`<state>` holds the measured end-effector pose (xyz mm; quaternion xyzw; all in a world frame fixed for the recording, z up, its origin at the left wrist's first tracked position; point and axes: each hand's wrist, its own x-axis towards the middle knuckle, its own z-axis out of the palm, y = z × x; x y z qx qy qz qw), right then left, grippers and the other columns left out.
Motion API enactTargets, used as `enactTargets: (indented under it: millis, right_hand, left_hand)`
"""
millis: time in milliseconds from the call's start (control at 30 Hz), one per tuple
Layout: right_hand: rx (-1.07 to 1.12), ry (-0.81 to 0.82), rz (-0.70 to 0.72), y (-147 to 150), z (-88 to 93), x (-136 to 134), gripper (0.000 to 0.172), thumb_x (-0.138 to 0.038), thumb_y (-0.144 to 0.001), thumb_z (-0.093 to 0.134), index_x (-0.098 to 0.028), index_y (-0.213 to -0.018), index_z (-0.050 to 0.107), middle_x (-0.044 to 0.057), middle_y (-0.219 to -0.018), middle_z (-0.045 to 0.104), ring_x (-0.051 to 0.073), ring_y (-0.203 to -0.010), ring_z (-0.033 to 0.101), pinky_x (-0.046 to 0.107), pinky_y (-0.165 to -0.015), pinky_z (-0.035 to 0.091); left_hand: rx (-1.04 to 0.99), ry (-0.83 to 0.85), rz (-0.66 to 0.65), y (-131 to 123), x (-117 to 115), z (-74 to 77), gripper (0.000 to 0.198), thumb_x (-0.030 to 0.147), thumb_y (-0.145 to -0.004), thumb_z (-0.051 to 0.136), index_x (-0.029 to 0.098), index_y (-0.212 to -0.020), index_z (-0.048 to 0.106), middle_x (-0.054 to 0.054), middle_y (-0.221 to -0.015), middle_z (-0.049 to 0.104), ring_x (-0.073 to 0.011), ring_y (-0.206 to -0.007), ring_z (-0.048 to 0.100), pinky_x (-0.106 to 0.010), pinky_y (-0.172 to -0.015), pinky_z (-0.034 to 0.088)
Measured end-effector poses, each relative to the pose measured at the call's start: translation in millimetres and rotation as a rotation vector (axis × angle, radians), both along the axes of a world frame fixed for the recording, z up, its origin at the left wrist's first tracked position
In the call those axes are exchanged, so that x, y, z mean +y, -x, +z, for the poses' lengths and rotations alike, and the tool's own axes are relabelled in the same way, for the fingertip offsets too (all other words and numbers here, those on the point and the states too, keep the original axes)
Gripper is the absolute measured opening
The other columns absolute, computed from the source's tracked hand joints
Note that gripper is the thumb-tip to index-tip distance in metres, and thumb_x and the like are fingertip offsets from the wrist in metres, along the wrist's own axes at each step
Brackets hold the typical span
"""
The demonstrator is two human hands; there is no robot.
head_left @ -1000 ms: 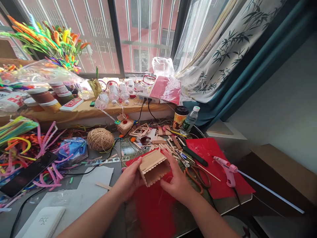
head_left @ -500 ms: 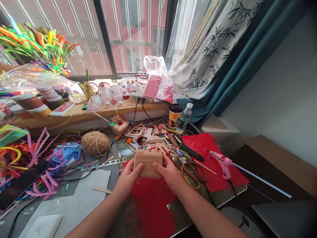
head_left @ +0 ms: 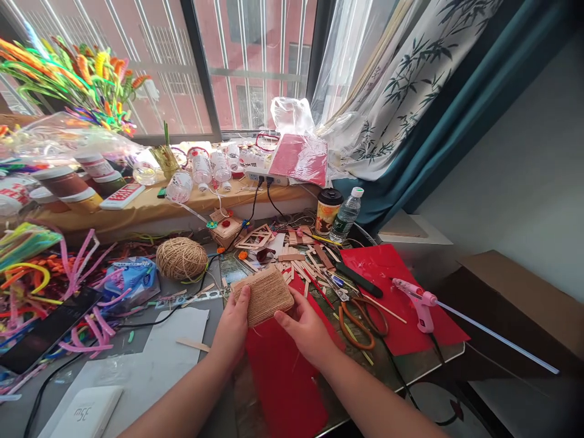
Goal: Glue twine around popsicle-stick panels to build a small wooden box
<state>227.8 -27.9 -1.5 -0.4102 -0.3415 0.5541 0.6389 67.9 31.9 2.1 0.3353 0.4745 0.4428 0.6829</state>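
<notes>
- Twine-wrapped box [head_left: 268, 299]: turned from hollow opening to wound face, letting me see the winding.
- My left hand [head_left: 233, 325] and right hand [head_left: 306, 328] grip its sides.

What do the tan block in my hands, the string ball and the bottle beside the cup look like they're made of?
The tan block seems covered in matte twine, perhaps jute: fine parallel ridges show. The string ball looks like dull plant fibre, from its coarse brown strands. The bottle is probably smooth clear plastic: its wall is see-through.
</notes>
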Motion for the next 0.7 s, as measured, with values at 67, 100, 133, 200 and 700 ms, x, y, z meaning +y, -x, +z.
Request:
enactTargets:
  millis: [67, 100, 133, 200, 700]
  right_hand:
    - [-0.007, -0.008, -0.015, 3.4, -2.7, 1.1, 0.071, -0.052, -0.08, 0.095, -0.026, -0.14, 0.065, 0.012, -0.139, 0.076, 0.032, -0.132, 0.07, 0.051, -0.118, 0.052]
    - [-0.012, -0.006, -0.035, 4.6, -3.9, 1.4, 0.071, -0.052, -0.08, 0.094, -0.026, -0.139, 0.065, 0.012, -0.138, 0.076, 0.032, -0.131, 0.071, 0.052, -0.118, 0.052]
    - [-0.013, -0.002, -0.048, 5.5, -5.2, 1.4, 0.071, -0.053, -0.08, 0.094, -0.026, -0.139, 0.064, 0.012, -0.138, 0.076, 0.033, -0.13, 0.071, 0.053, -0.118, 0.052]
    - [-0.004, -0.001, -0.058, 5.6, -7.7, 0.1, 0.076, -0.056, -0.08, 0.094, -0.027, -0.142, 0.062, 0.013, -0.139, 0.075, 0.033, -0.13, 0.071, 0.053, -0.117, 0.053]
    - [-0.369, -0.21, -0.284, -28.8, -0.9, -4.1, 0.034, -0.045, -0.083, 0.094, -0.032, -0.114, 0.086, 0.008, -0.119, 0.072, 0.028, -0.115, 0.07, 0.045, -0.104, 0.058]
  left_hand:
    - [-0.027, 0.032, 0.041, -2.4, -4.0, -1.6, 0.064, 0.064, -0.096, 0.073, 0.025, -0.145, 0.062, -0.012, -0.13, 0.079, -0.0301, -0.126, 0.075, -0.036, -0.103, 0.062]
    - [-0.039, 0.049, 0.054, -3.9, -6.0, -1.7, 0.061, 0.061, -0.097, 0.074, 0.024, -0.145, 0.063, -0.012, -0.126, 0.081, -0.0302, -0.124, 0.076, -0.036, -0.102, 0.063]
    - [-0.055, 0.065, 0.063, -5.5, -7.8, -1.2, 0.059, 0.057, -0.097, 0.075, 0.024, -0.144, 0.063, -0.012, -0.122, 0.082, -0.0303, -0.122, 0.077, -0.037, -0.101, 0.063]
    - [-0.105, 0.095, 0.072, -9.5, -10.5, 2.2, 0.052, 0.049, -0.1, 0.075, 0.023, -0.143, 0.065, -0.012, -0.117, 0.083, -0.0297, -0.118, 0.079, -0.038, -0.101, 0.064]
    - [-0.318, 0.322, -0.1, -20.4, -17.6, 26.2, 0.044, 0.034, -0.105, 0.066, 0.013, -0.144, 0.064, -0.016, -0.123, 0.082, -0.0282, -0.111, 0.081, -0.038, -0.1, 0.066]
